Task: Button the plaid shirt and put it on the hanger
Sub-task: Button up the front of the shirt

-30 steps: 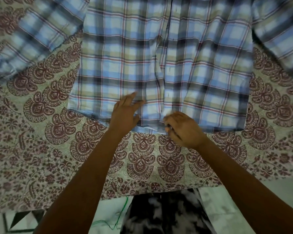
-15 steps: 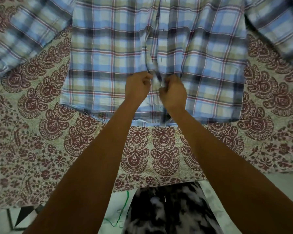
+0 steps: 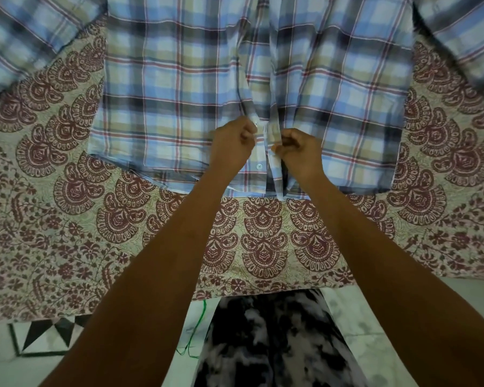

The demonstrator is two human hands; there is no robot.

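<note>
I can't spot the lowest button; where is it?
In the head view, the button sits on the plaid shirt near its hem, just below the left hand.

Both arms are stretched straight out in front, angling in toward each other. Left hand (image 3: 233, 148) and right hand (image 3: 301, 155) sit side by side, near each other, both curled into tight pinches, knuckles up.

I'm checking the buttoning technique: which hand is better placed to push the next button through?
Probably the left hand: it pinches the placket edge of the plaid shirt that carries the buttons, one button showing just below it. The right hand pinches the opposite edge, suited to holding the buttonhole open.
</note>
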